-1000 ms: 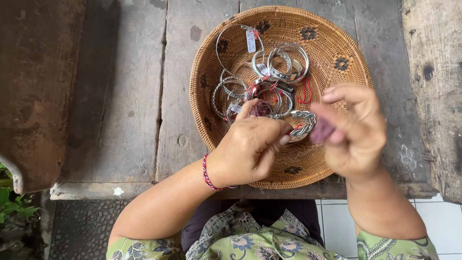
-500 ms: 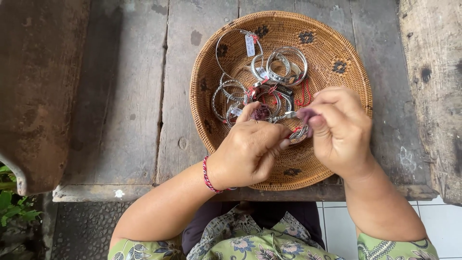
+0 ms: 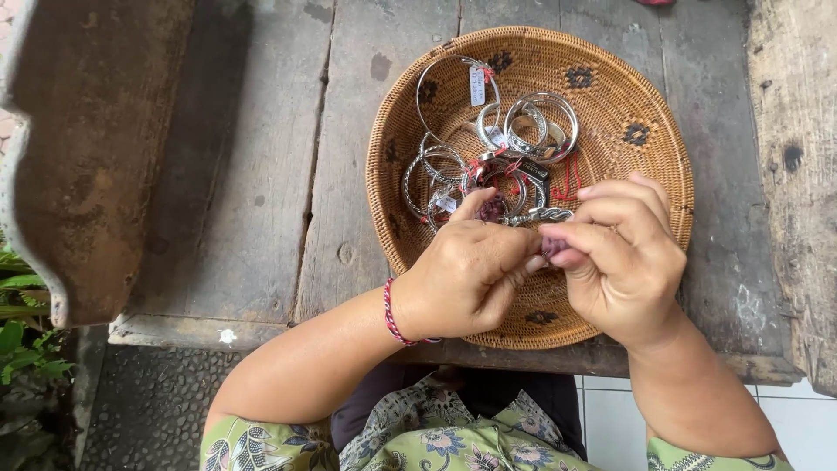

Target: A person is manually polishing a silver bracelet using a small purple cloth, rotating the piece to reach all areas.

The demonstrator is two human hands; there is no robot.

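You've a silver braided bangle pinched level over the near basket, small purple piece just beneath

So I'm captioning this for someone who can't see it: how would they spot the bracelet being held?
Start at the round woven basket on the weathered wooden table. Above its near rim, the left hand and right hand meet. The silver bracelet pinched between them is the only one lifted clear; the other bangles lie in the basket.

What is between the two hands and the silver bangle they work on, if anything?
Nothing visible. The left hand and right hand both already touch the silver bangle, pinching it over the woven basket, with a small purple piece at the right fingertips.
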